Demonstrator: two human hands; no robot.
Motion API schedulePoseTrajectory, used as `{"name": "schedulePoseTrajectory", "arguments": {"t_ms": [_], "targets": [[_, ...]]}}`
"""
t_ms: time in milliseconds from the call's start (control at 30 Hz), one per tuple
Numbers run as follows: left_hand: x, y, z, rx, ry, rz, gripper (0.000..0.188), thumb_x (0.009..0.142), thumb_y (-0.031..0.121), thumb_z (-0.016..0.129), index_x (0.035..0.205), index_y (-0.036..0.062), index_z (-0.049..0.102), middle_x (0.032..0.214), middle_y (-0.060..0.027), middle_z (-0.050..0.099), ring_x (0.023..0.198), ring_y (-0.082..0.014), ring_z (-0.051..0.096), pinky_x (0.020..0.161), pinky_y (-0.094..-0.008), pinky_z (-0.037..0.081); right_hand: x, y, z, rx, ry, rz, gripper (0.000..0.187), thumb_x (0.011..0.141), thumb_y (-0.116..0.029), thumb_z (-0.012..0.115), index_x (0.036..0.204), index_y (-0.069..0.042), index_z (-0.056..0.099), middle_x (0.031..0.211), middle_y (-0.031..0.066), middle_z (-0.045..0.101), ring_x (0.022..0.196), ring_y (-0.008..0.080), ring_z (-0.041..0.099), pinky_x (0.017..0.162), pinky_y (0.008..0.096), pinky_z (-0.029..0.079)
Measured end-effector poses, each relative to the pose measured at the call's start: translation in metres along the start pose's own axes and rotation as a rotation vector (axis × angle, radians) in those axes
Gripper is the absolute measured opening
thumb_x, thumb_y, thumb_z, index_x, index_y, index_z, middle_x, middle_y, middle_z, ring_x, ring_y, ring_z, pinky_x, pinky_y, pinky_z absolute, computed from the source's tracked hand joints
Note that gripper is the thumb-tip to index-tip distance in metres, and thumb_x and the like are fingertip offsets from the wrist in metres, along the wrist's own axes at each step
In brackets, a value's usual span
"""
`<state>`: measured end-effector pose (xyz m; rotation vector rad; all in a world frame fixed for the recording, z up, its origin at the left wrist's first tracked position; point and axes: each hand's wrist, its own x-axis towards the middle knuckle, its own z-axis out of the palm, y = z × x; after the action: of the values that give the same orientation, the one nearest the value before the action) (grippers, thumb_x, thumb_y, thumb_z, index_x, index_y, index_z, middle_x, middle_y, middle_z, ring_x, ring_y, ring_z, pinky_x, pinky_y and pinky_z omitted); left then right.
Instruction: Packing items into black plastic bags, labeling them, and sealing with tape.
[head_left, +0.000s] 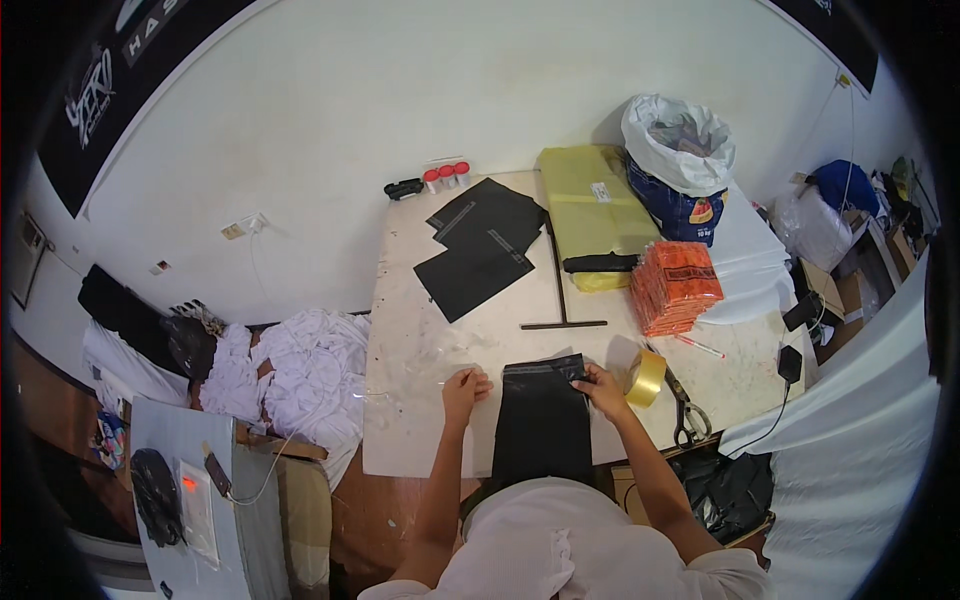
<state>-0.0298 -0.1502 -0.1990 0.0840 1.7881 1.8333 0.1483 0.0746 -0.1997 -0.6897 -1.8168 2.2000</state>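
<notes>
A black plastic mailing bag (543,425) lies at the near edge of the table, reaching toward my body. My right hand (604,392) pinches its upper right corner, where the flap is creased. To the left of the bag, my left hand (466,392) rests at the tabletop with its fingers loosely bent, apart from the bag; I see nothing in it. Just right of my right hand stands a roll of tape (646,379). Black-handled scissors (688,410) lie beyond the tape. Further back, several more black mailing bags (475,277) overlap on the table.
An orange stack of packets (675,288) stands near a yellow package (600,205) and a blue sack with a white liner (678,165). A dark T-shaped rod (562,324) lies mid-table. Red-lidded containers (447,176) sit at the back. White cloth (315,365) is heaped left.
</notes>
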Motion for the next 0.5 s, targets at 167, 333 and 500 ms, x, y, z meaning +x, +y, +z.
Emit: {"name": "schedulePoseTrajectory", "arguments": {"t_ms": [167,333,500], "targets": [[-0.0018,-0.0002,-0.0035,-0.004,-0.065,0.003,0.024,0.091,0.020,0.048,0.100,-0.0004,0.058,0.087,-0.0091,0.064,0.074,-0.0177,0.065,0.062,-0.0251,0.052,0.0022,0.0037,0.0021,0.047,0.001,-0.037,0.018,0.079,0.003,0.059,0.096,-0.003,0.056,0.085,0.0000,0.060,0.077,0.0086,0.054,0.074,0.0215,0.043],[-0.0065,0.0063,-0.0007,-0.037,-0.061,-0.023,0.023,0.091,0.021,0.049,0.102,0.0026,0.059,0.090,-0.0075,0.064,0.078,-0.0170,0.064,0.067,-0.0255,0.051,0.0022,0.0020,0.0011,0.091,-0.004,-0.038,0.017,0.079,0.004,0.058,0.094,-0.002,0.056,0.087,0.0006,0.061,0.078,0.0086,0.055,0.075,0.0211,0.043],[-0.0071,0.0041,-0.0065,-0.060,-0.116,0.004,0.022,0.090,0.020,0.053,0.103,0.0042,0.059,0.093,-0.0053,0.063,0.082,-0.0159,0.063,0.071,-0.0249,0.050,0.0016,-0.0007,0.0028,0.077,-0.005,-0.009,0.018,0.078,0.005,0.057,0.095,-0.002,0.057,0.087,0.0005,0.061,0.079,0.0088,0.056,0.076,0.0213,0.043]]}}
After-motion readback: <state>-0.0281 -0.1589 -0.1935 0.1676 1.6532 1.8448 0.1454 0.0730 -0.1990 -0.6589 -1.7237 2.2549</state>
